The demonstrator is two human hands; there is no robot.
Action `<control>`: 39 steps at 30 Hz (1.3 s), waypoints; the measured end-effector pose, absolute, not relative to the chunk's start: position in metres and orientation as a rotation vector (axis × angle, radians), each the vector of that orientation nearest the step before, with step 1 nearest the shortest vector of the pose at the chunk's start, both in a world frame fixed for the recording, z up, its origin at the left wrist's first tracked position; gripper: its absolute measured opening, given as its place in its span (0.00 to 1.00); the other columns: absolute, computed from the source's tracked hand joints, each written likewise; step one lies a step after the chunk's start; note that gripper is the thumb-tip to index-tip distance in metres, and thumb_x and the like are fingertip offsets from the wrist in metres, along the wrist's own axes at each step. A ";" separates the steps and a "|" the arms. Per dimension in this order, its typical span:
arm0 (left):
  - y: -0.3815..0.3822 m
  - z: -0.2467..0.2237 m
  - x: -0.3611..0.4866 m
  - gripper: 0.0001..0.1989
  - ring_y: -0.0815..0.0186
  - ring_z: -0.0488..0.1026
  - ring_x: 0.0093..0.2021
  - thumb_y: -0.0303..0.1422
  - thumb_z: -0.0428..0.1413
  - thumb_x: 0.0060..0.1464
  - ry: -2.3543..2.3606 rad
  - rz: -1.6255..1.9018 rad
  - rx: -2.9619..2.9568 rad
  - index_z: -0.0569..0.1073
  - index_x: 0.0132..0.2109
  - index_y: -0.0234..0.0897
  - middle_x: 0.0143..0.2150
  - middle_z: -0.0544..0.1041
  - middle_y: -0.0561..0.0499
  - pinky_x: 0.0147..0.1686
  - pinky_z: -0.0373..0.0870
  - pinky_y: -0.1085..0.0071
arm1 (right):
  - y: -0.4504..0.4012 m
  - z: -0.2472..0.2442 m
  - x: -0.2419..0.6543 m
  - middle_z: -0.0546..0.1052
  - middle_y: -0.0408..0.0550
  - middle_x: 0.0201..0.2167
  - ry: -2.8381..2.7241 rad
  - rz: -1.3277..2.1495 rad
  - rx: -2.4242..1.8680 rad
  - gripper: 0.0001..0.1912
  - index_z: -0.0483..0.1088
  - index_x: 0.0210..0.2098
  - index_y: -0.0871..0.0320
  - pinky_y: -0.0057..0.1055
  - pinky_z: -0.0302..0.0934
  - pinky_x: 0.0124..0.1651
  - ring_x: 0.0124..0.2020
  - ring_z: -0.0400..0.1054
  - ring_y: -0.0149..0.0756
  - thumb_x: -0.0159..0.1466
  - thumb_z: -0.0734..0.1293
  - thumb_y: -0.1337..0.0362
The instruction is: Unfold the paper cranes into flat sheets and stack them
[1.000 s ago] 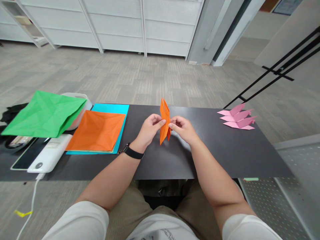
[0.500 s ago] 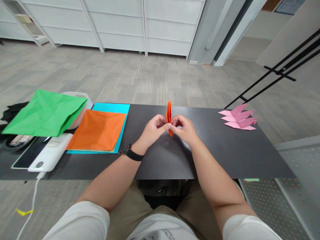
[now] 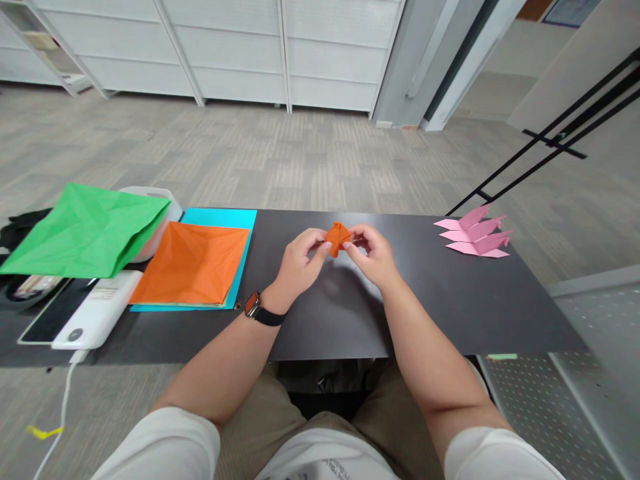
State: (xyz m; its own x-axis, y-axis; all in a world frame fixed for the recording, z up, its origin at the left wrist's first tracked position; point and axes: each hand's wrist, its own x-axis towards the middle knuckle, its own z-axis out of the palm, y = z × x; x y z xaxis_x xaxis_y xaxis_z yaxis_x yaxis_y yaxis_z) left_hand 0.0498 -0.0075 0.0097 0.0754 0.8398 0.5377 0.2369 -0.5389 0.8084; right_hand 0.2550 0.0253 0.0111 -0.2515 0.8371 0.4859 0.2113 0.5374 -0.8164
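Note:
A small folded piece of orange origami paper (image 3: 339, 237) is held above the dark table, its layers pinched at both sides. My left hand (image 3: 303, 259) grips its left edge between thumb and fingers. On the opposite edge, the thumb and fingers of my right hand (image 3: 373, 255) are closed. The paper shows a roughly diamond-like face with a narrow part pointing down. Three pink folded paper birds (image 3: 475, 233) lie in an overlapping row at the table's right end.
Left of my hands, orange paper (image 3: 193, 263) lies on blue paper (image 3: 220, 217). Farther left, green paper (image 3: 90, 227) leans over a white container (image 3: 159, 230). A white power bank (image 3: 97, 310) with a cable rests near the front edge of the black table (image 3: 425, 300).
The orange folded paper has turned from a tall, narrow edge-on view to a broader face. My hands have moved slightly apart, still pinching it.

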 end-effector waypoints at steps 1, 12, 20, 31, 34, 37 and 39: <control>-0.009 0.012 0.049 0.12 0.62 0.80 0.47 0.42 0.56 0.73 1.026 1.483 1.884 0.78 0.46 0.39 0.47 0.82 0.46 0.50 0.76 0.65 | 0.026 0.011 0.256 0.79 0.48 0.46 -1.755 0.786 -0.845 0.10 0.77 0.49 0.49 0.38 0.73 0.47 0.45 0.76 0.40 0.68 0.72 0.60; -0.017 0.012 0.054 0.20 0.59 0.81 0.51 0.34 0.66 0.61 0.974 1.646 2.144 0.73 0.58 0.40 0.52 0.81 0.45 0.53 0.80 0.60 | 0.021 0.020 0.260 0.81 0.45 0.39 -1.885 0.416 -0.740 0.07 0.82 0.42 0.47 0.40 0.73 0.47 0.40 0.76 0.39 0.67 0.74 0.66; -0.015 0.014 0.053 0.10 0.62 0.83 0.49 0.31 0.65 0.65 0.900 1.668 2.084 0.79 0.52 0.41 0.49 0.85 0.46 0.52 0.81 0.62 | 0.019 0.018 0.256 0.83 0.45 0.39 -1.946 0.478 -0.716 0.02 0.80 0.41 0.49 0.39 0.74 0.47 0.41 0.79 0.39 0.70 0.73 0.64; -0.010 0.014 0.043 0.08 0.64 0.83 0.49 0.29 0.64 0.66 0.923 1.642 2.261 0.82 0.51 0.43 0.48 0.85 0.47 0.51 0.82 0.64 | 0.022 0.025 0.263 0.85 0.46 0.43 -1.952 0.435 -0.705 0.04 0.82 0.42 0.46 0.47 0.75 0.55 0.47 0.80 0.43 0.71 0.73 0.62; -0.010 0.013 0.043 0.05 0.64 0.83 0.47 0.29 0.64 0.66 0.941 1.671 2.241 0.82 0.47 0.42 0.45 0.85 0.49 0.52 0.82 0.64 | 0.022 0.025 0.265 0.85 0.47 0.43 -1.957 0.434 -0.711 0.03 0.82 0.41 0.47 0.46 0.74 0.54 0.46 0.80 0.42 0.70 0.74 0.62; -0.008 0.011 0.041 0.04 0.64 0.84 0.48 0.29 0.64 0.66 0.899 1.650 2.264 0.82 0.46 0.43 0.46 0.85 0.49 0.53 0.82 0.63 | 0.024 0.026 0.269 0.85 0.47 0.44 -2.035 0.537 -0.700 0.06 0.82 0.45 0.47 0.44 0.74 0.54 0.47 0.80 0.41 0.69 0.75 0.62; -0.006 0.009 0.039 0.04 0.64 0.84 0.47 0.30 0.64 0.66 0.867 1.637 2.283 0.82 0.46 0.43 0.46 0.85 0.49 0.54 0.82 0.63 | 0.025 0.027 0.272 0.84 0.46 0.45 -2.097 0.641 -0.693 0.09 0.82 0.48 0.47 0.43 0.73 0.54 0.47 0.80 0.40 0.68 0.75 0.62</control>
